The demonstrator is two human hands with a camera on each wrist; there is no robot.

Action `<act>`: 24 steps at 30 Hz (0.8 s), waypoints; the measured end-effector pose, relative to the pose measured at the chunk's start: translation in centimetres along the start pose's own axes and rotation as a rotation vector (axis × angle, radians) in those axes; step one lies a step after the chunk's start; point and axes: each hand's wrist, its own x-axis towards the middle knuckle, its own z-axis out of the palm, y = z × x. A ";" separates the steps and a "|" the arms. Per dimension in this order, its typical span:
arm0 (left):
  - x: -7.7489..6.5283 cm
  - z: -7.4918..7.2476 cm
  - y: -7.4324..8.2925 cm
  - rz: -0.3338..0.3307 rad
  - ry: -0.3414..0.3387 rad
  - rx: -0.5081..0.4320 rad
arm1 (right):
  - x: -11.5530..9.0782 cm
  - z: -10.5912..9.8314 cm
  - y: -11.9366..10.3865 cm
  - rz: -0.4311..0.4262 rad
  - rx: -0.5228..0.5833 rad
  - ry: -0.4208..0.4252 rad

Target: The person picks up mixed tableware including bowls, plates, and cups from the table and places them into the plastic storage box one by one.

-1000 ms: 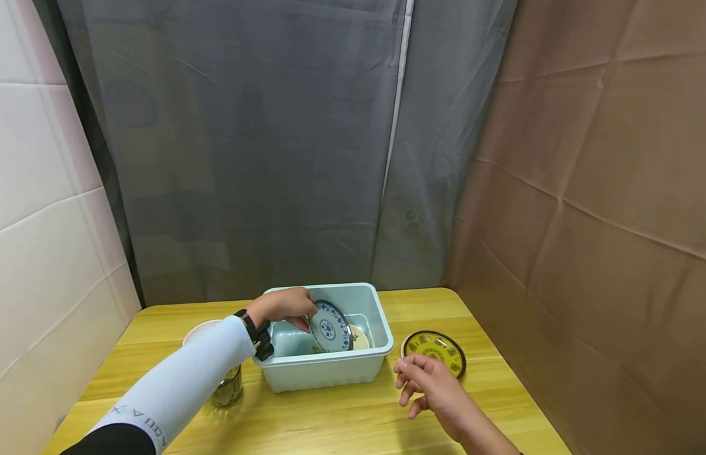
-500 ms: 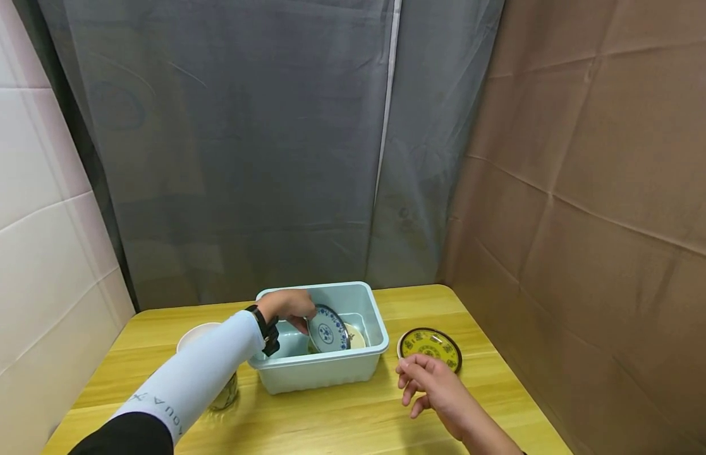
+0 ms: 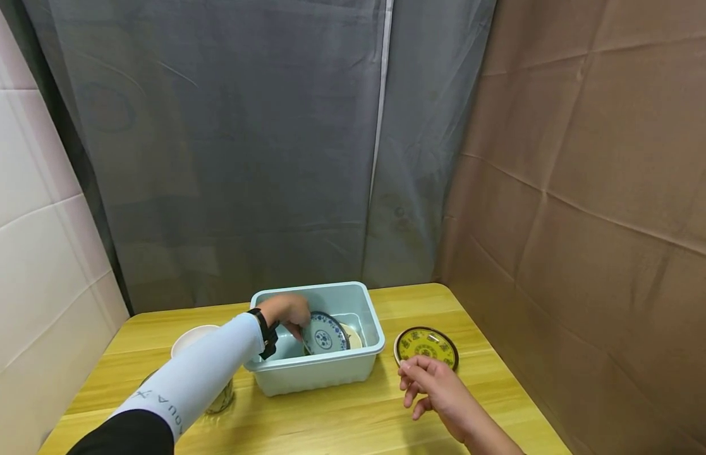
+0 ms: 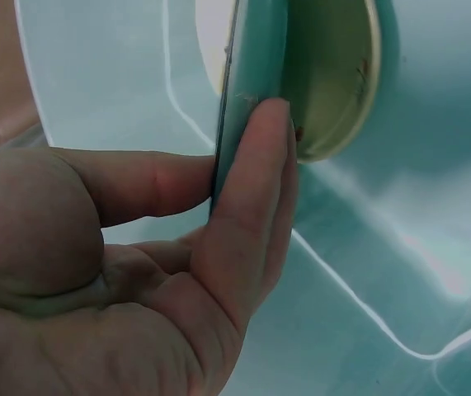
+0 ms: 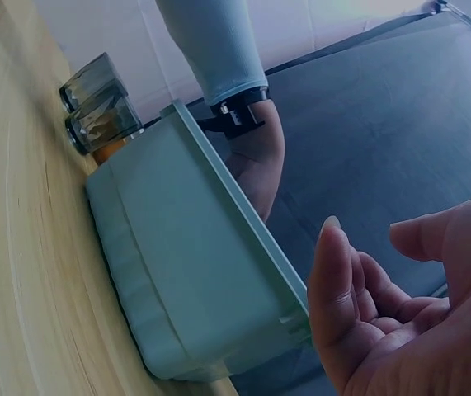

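fingers [image 4: 247, 186] of the left hand [image 3: 289, 311] lie nearly straight along one face of a blue-and-white plate [image 3: 325, 333] while the thumb presses the other, so the plate is pinched near its rim. that hold probably suits a thin, flat thing: it takes up little room and leaves most of the plate's face uncovered. the plate is inside the pale blue tub [image 3: 321, 378], tilted on its edge rather than lying flat, perhaps because it fits more easily that way among the other dishes there. a cream dish [image 3: 353, 337] shows on its thumb side and a yellowish dish [image 4: 341, 87] on its finger side; whether the plate touches either, or the tub's floor, i cannot tell.

the right hand [image 3: 438, 392] holds nothing. its fingers are loosely curled, the thumb apart from them, and it hovers just in front of a yellow dish with a dark rim [image 3: 426, 344] on the worktop [image 3: 318, 430], seemingly idle since the plate needs only one hand.

at the tub's other side, a white bowl [image 3: 190, 338] and two dark glasses [image 5: 107, 120] stand on the worktop, partly hidden in the head view by the sleeve [image 3: 199, 366].
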 end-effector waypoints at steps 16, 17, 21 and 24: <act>1.9 1.1 -0.4 -0.105 -0.003 0.098 | -0.2 -0.3 0.2 0.010 0.007 0.003; 1.9 1.1 -0.4 -0.113 -0.003 0.073 | -0.2 -0.3 0.2 0.010 0.007 0.001; 1.8 1.2 -0.8 -0.132 -0.009 -0.048 | -0.3 -0.3 0.3 0.011 0.005 -0.004; 1.6 1.3 -1.0 -0.129 -0.004 -0.089 | -0.3 -0.3 0.3 0.011 0.005 -0.009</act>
